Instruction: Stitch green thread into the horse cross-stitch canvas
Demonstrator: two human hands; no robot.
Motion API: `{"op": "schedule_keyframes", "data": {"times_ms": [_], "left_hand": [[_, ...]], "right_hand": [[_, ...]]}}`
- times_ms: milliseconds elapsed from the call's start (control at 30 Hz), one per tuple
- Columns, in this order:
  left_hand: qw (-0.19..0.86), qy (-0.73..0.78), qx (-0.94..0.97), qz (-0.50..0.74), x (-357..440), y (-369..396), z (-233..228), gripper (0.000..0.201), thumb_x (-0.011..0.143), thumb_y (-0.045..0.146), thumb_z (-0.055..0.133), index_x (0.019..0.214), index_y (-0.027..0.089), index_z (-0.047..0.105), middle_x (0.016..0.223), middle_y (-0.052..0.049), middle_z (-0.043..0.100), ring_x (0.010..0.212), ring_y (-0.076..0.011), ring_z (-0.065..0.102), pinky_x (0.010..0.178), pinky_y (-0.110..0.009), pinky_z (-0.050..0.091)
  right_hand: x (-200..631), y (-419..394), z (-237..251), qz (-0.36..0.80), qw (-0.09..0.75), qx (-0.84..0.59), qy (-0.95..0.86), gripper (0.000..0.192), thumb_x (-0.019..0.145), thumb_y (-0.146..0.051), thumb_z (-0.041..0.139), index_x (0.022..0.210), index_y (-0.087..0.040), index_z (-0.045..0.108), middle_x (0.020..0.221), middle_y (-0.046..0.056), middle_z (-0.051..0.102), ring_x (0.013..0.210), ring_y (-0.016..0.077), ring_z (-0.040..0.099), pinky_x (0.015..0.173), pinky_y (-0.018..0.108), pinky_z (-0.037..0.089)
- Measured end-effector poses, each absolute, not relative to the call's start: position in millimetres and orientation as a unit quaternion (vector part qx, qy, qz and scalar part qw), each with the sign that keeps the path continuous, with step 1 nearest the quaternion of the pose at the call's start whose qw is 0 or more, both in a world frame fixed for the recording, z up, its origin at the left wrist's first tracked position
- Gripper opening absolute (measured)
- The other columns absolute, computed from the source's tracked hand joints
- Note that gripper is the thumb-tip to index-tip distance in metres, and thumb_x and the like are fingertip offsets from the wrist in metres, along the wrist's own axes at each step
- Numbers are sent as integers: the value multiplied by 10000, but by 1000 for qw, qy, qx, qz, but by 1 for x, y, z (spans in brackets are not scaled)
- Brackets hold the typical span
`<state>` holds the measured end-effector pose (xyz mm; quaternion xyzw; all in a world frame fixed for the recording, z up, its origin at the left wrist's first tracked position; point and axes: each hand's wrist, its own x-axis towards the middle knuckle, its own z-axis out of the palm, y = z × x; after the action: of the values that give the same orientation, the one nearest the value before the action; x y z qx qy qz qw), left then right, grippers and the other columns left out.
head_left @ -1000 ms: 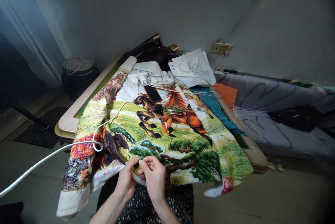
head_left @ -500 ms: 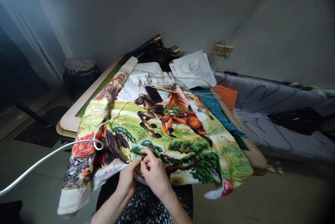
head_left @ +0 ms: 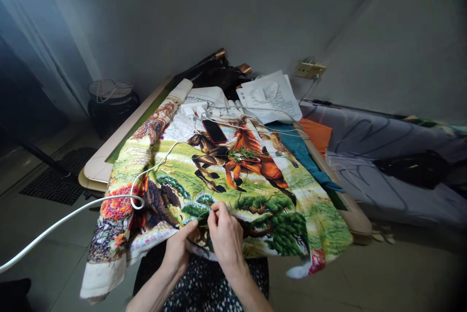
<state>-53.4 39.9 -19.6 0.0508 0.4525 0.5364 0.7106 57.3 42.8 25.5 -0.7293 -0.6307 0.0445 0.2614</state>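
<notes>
A large cross-stitch cloth (head_left: pixel 226 175) with running horses and green trees lies over the table and hangs toward my lap. My left hand (head_left: pixel 178 248) grips its near edge, thumb on top and the other fingers hidden underneath. Just right of it, my right hand (head_left: pixel 226 234) is pinched closed slightly above the stitched green foliage. Whatever is between those fingertips is too small to make out. A tangle of green thread (head_left: pixel 242 155) rests on the orange horse, and a dark phone (head_left: pixel 214 131) lies beyond it.
A thick white cable (head_left: pixel 73 217) loops across the cloth's left side from the lower left. White chargers (head_left: pixel 195 109) and white printed bags (head_left: pixel 270 95) sit at the back of the table (head_left: pixel 97 166). Teal fabric (head_left: pixel 299 149) lies at the right, below a wall socket (head_left: pixel 310 69).
My right hand has moved a little right and up from beside my left thumb, its fingers now closed in a pinch. My left hand stays on the cloth's edge.
</notes>
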Motion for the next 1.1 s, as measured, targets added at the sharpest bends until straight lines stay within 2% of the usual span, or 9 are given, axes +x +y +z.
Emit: {"op": "schedule_keyframes", "data": {"times_ms": [133,300,400,567,667,767,833,967,1100], "left_hand": [[718,451,55,527,-55,38,-20,231,527,225,861,675,115,722,675,-38,722,632,-168,634,689,-295,506],[721,433,36,540,-55,37,-17,214,543,195,841,717,125,737,745,-58,754,740,-213,688,768,-330,535],[718,436,16,542,-55,36,-17,199,572,175,824,749,139,739,770,-63,763,778,-228,703,813,-360,549],[731,433,2,527,-56,36,-12,197,631,174,787,820,142,743,821,-81,772,817,-255,718,831,-404,565],[732,434,-7,525,-56,36,-10,180,638,159,776,813,130,743,797,-78,771,810,-250,721,836,-392,568],[728,428,-15,535,-56,37,-9,155,634,133,771,787,133,742,792,-66,772,800,-230,719,844,-362,563],[730,424,-18,535,-56,37,-9,145,633,130,771,775,132,743,789,-63,772,787,-222,717,847,-352,560],[736,423,-20,529,-56,37,-9,166,620,143,784,782,129,749,789,-67,774,781,-232,716,842,-367,560],[741,421,-18,522,-57,36,-9,198,596,168,808,783,131,753,789,-64,774,750,-223,708,781,-346,566]], "right_hand": [[60,41,46,78,377,-639,-666,292,943,-180,388,978,-186,678,902,79,700,812,186,656,731,256,454],[49,49,52,193,236,-654,-693,191,846,-128,533,768,-217,683,732,20,688,673,170,624,616,245,402],[46,54,46,217,246,-652,-683,199,831,-126,522,670,-205,610,639,5,636,616,154,584,576,236,366],[88,66,74,365,513,-578,-519,180,898,-349,482,787,-215,527,516,-56,493,424,113,459,449,212,349],[148,66,117,413,652,-503,-390,224,805,-431,609,804,-231,508,583,-57,516,347,78,354,372,207,299],[209,59,156,298,797,-393,-350,339,672,-306,762,580,-240,443,508,-101,343,358,45,223,488,248,442],[232,56,169,183,846,-357,-351,361,690,-266,763,522,-246,444,519,-80,392,391,59,272,650,314,515],[210,53,147,99,822,-396,-396,206,764,-245,714,663,-248,535,524,-61,537,437,105,435,721,380,524],[136,41,84,345,632,-500,-481,132,912,-343,565,874,-225,520,484,-80,522,399,103,467,495,240,470]]}}
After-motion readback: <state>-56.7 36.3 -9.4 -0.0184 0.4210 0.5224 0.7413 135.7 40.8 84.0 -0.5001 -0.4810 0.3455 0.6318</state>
